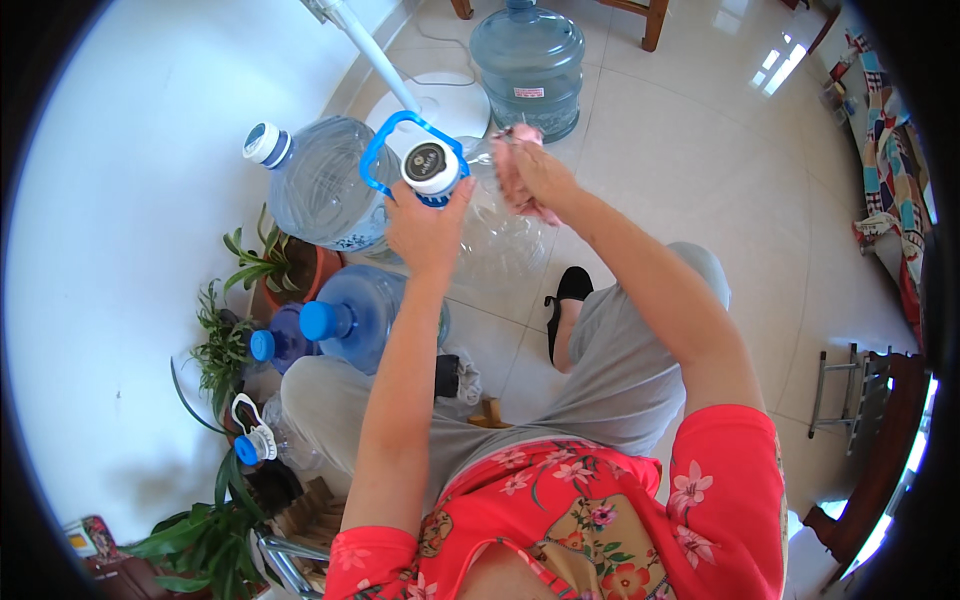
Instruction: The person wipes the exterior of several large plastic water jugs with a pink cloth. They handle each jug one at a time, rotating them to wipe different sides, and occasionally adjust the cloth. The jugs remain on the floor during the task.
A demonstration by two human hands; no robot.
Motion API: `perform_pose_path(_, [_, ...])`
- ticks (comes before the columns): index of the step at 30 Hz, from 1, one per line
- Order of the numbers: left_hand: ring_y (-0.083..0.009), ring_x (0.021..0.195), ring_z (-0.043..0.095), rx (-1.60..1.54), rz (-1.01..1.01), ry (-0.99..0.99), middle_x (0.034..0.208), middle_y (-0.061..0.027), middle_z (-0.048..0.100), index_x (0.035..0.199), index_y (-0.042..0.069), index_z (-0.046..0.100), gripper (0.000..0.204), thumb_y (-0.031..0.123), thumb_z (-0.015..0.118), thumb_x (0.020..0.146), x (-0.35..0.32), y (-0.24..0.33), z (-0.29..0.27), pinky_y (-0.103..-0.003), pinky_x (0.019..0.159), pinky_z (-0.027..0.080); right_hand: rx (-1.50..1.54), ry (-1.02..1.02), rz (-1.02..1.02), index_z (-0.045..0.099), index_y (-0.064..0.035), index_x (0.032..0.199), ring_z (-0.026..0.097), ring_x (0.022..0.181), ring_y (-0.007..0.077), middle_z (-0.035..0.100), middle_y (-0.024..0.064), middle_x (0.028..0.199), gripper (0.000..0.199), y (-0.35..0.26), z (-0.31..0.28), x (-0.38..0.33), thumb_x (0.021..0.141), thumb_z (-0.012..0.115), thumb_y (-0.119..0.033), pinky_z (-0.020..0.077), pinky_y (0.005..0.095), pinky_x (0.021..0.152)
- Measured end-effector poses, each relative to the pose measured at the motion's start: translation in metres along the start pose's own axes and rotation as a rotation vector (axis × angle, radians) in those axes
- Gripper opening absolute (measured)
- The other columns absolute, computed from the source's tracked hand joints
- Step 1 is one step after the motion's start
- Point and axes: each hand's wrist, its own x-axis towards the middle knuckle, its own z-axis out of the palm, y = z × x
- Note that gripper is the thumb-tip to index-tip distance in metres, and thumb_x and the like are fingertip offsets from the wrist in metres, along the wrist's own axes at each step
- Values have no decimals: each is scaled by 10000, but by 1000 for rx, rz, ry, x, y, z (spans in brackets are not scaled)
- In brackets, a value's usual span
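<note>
Two hands: both busy on one clear empty water jug (495, 235) held up in front of the knees, so this looks like the wipe-down step.
Left hand (425, 225): grip wrapped around the jug's neck just under the white cap (431, 165), fingers pressed closed on it, blue carry handle (400, 140) sticking up behind.
Right hand (530, 175): grip pinching a pink cloth (525, 140) against the jug's upper shoulder.
Jug position: tilted, off the floor, between the hands, over the pale tile floor (700, 150).
Next move, my guess: needs the left hand to turn the jug so the cloth reaches a fresh patch, keeping the neck hold firm because the plastic looks slippery.
Nearby left: blue-capped bottles (350, 315) lying by potted plants (265, 265).
Further: a big bluish jug (320, 180) leaning on the wall.
Farthest: another large jug (528, 62) standing upright.
</note>
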Motion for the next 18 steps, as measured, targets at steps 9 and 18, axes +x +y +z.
perform_pose_path(9, [-472,1036,512,167,138,-91,1063,-284,544,1173,-20,462,642,491,679,851,-1,1,8,-562,803,464,-246,273,-161,562,-167,1270,521,1241,374,548,145,1352,349,-36,13,0,959,488,-306,458,510,986])
perform_pose_path(18, [-422,1037,562,-116,241,-40,1112,-222,561,1394,6,385,729,319,714,825,-10,-14,-6,-484,865,471,-38,115,122,475,-137,1304,541,1143,463,570,258,1256,380,-11,10,15,966,406,-296,427,532,968])
